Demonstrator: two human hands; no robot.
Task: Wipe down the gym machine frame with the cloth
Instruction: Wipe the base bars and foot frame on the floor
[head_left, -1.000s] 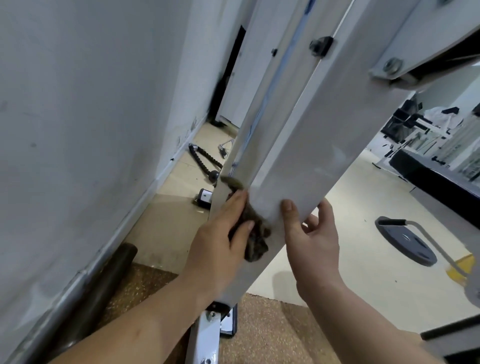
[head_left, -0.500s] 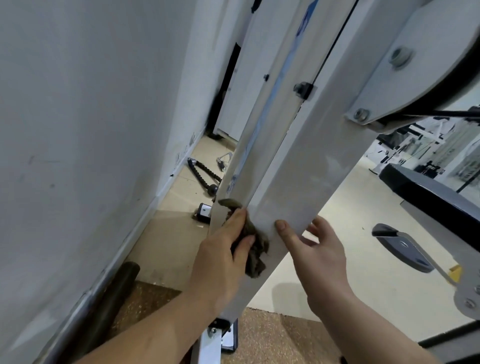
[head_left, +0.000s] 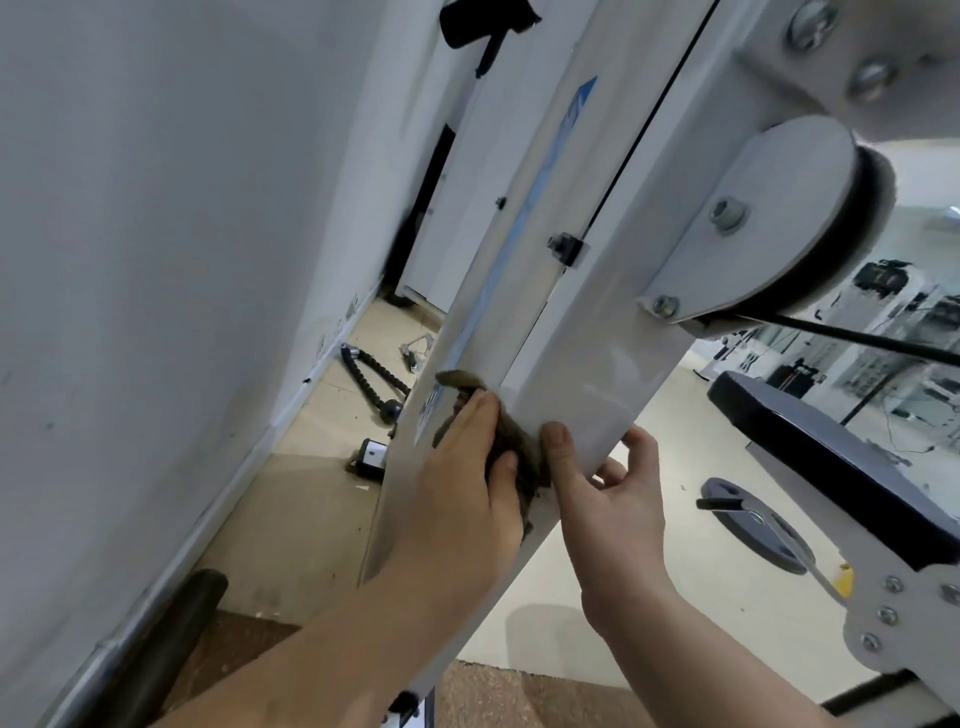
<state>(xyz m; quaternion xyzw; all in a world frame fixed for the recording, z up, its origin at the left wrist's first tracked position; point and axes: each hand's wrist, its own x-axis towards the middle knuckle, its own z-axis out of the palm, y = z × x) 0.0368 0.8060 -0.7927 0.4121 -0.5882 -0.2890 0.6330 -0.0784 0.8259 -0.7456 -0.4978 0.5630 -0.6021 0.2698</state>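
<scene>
1. A grey wall (head_left: 156, 260) crowds your left, and the white gym machine frame (head_left: 587, 374) slants beside it.
2. Your left hand (head_left: 457, 509) curls its fingers round the bunched cloth (head_left: 527, 457), pressing it to the frame's face.
3. Your right hand (head_left: 623, 514) clamps the frame edge, its thumb touching the cloth and its fingers wrapped behind.
4. Wiping upward could snag loose cloth on the pulley (head_left: 769, 223) and cable (head_left: 857, 338) above your fingertips.
5. A bunched cloth covers little, so streaks may remain beside your fingers.

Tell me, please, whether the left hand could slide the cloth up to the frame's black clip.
Probably yes: the frame between cloth and black clip looks bare, and the right hand holds lower.
</scene>
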